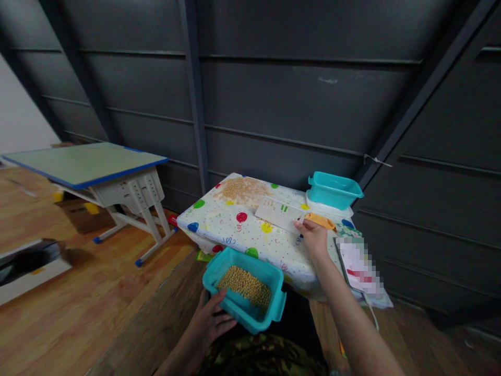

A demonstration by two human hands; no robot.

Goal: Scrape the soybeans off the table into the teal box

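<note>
Teal tub (252, 263) — in left hand (211, 319)

Can't read the flat device (358, 266) at lower right, blurred into coarse blocks. Can't tell most of the grains (240, 189) apart in the tan patch at centre, nor make out the small marks on the white card (276, 213) just below. Can't identify the dark contents of the white box (43, 277), cut off by the left edge. Can't follow the right forearm (348, 308) past the bottom edge, nor see all of the brown carton (76, 216) at left, partly hidden under the desk (90, 161)
</note>
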